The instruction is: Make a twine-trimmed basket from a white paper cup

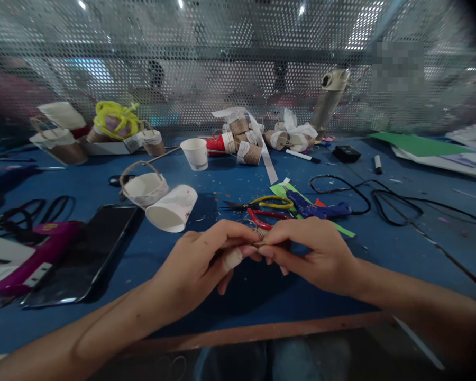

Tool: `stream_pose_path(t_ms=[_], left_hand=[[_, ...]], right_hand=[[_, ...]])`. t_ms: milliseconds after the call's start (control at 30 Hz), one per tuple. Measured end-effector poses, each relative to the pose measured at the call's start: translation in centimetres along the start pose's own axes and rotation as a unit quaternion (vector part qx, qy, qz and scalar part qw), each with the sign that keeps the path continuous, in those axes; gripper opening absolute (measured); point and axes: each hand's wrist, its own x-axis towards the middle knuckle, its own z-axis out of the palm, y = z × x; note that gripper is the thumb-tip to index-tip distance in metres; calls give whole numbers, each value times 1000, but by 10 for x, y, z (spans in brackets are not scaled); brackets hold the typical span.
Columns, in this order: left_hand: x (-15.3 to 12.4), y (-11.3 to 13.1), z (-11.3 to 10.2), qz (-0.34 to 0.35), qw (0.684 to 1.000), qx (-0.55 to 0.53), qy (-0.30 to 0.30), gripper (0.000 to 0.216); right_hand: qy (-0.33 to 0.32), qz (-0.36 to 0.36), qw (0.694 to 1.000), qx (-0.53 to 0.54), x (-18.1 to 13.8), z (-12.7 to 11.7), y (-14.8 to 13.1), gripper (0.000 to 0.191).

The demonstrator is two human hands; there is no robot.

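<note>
Presently in the fingers: one small tan piece (261, 233)

Left hand (204, 254): thumb and forefinger pinched closed on the small tan piece, a beige wrap (232, 259) around the thumb. Right hand (319, 254): thumb and forefinger likewise closed on it, fingertips close to those of the left. The piece, seemingly cord or coarse cloth though largely covered by the fingers, is held between the two hands above the near part of the blue table (396, 259).

Just beyond the hands: scissors (257, 205), with yellow and red handles; a blue glue gun (321, 210), lying partly over a light green strip (280, 189).

Left of centre: one white cup (176, 206), tipped on its side; one handled cup (143, 190), upright beside it; one plain paper cup (195, 153), standing farther back. Far left: a black phone (89, 248), next to a magenta device (59, 241).

Rear: a cluster of brown-wrapped cups (250, 153), lace-trimmed, with a red cup (220, 144) alongside and a white ribbon (267, 159) trailing forward; a white marker (301, 155); a black box (346, 153). Right rear: a green sheet (420, 144), atop other papers. Backdrop: a perforated metal panel (222, 69).
</note>
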Motion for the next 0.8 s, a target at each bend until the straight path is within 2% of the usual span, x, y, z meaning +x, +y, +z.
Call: stream_pose_path(t_ms=[300,567,700,800], left_hand=[[0,-1,-1,40,999,-7,-6,27],[2,-3,-4,44,999,19,-9,24],[3,-6,-5,27,998,60,-7,22],[4,-12,-6,63,991,119,-16,22]], right_hand=[[2,-3,1000,20,-2,2,3,11],[-1,-7,1000,0,-2,3,3,10],[-6,-2,1000,-24,-2,3,3,11],[-14,10,999,-27,-2,3,2,13]])
